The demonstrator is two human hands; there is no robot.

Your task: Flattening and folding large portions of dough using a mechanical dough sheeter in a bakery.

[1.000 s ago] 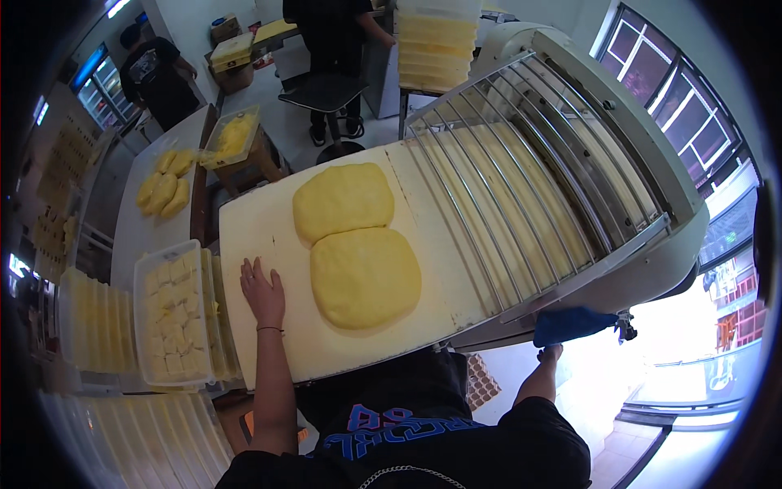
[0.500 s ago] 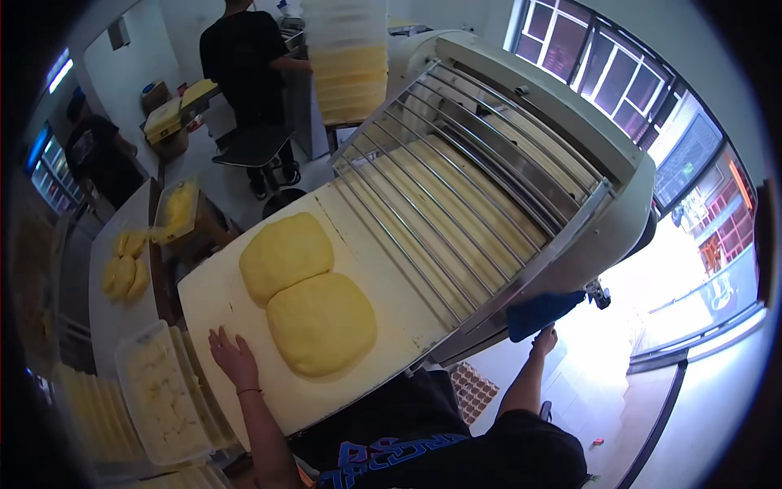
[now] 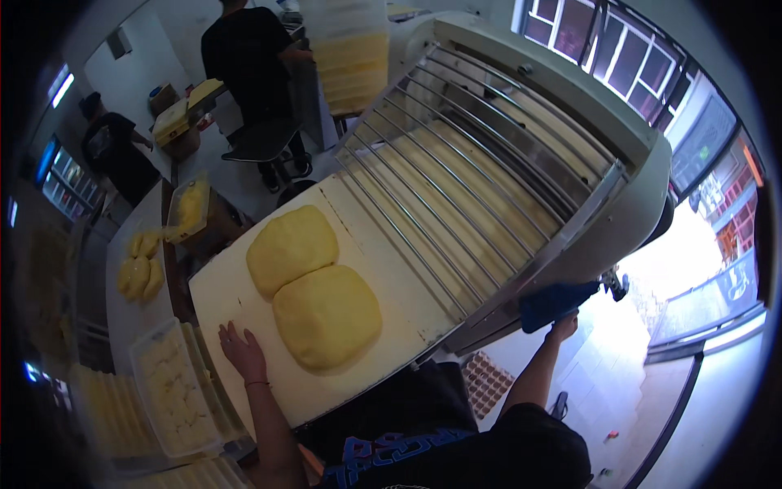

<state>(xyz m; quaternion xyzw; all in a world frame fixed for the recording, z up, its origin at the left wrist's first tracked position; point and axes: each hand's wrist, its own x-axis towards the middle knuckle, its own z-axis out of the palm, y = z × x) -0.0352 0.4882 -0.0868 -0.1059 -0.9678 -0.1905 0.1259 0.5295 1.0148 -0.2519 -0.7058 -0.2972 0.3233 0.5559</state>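
Two yellow slabs of dough, a farther one [image 3: 293, 248] and a nearer one [image 3: 327, 316], lie touching on the pale feed table [image 3: 383, 236] of a dough sheeter. My left hand [image 3: 243, 350] rests open on that table, fingers spread, left of the nearer slab and apart from it. At the machine's right side my right hand [image 3: 564, 326] is closed beside a blue cloth-like piece [image 3: 555, 305]; what its fingers hold is hidden. A guard of metal bars [image 3: 481, 179] slopes over the belt and rollers.
To my left stand a plastic tub of pale pieces [image 3: 175, 391], stacked trays [image 3: 106, 407], bagged yellow dough [image 3: 140, 267] and a box with yellow contents [image 3: 191, 208]. Two people in dark clothes are farther back, near a black chair [image 3: 262, 140] and stacked crates [image 3: 350, 69].
The whole view has shifted slightly, moving the scene rightward in the picture. Both hands keep about the same places, and the dough has not moved on the table.
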